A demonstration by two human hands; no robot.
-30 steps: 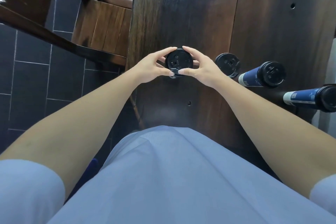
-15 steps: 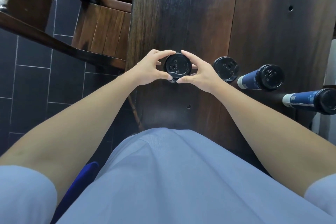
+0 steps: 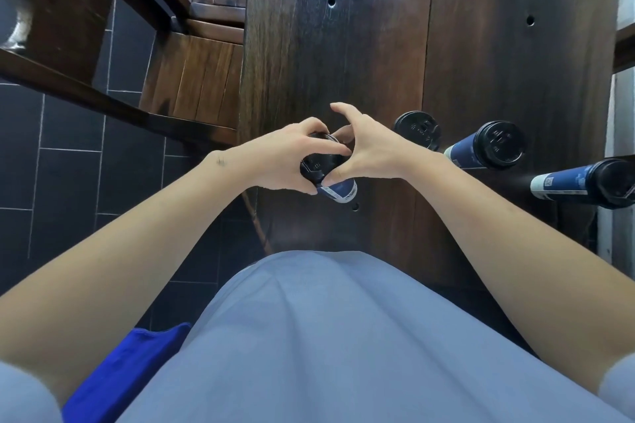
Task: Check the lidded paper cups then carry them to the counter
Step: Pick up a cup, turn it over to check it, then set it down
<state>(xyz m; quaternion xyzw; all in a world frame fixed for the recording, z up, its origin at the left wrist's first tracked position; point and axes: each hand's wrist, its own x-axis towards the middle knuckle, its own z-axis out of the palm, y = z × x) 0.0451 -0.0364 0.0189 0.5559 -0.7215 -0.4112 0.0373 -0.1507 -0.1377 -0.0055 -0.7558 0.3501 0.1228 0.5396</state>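
Observation:
A blue paper cup with a black lid [image 3: 338, 187] is tilted toward me over the near part of the dark wooden table [image 3: 343, 45]. My left hand [image 3: 285, 154] wraps over its lid from the left. My right hand [image 3: 367, 151] holds its upper side with thumb and fingers, the index finger raised. Three more lidded cups stand to the right: a nearer one [image 3: 417, 129], a middle one [image 3: 494, 146] and one at the right edge [image 3: 584, 184].
A wooden chair [image 3: 192, 72] stands left of the table on dark floor tiles [image 3: 62, 182]. A pale wall or frame [image 3: 618, 113] runs along the right edge. My light blue shirt fills the bottom of the view.
The cup was upright between my fingertips on the table; now it is tilted toward me and drawn nearer, with my left hand closed over the lid. The view shifted slightly.

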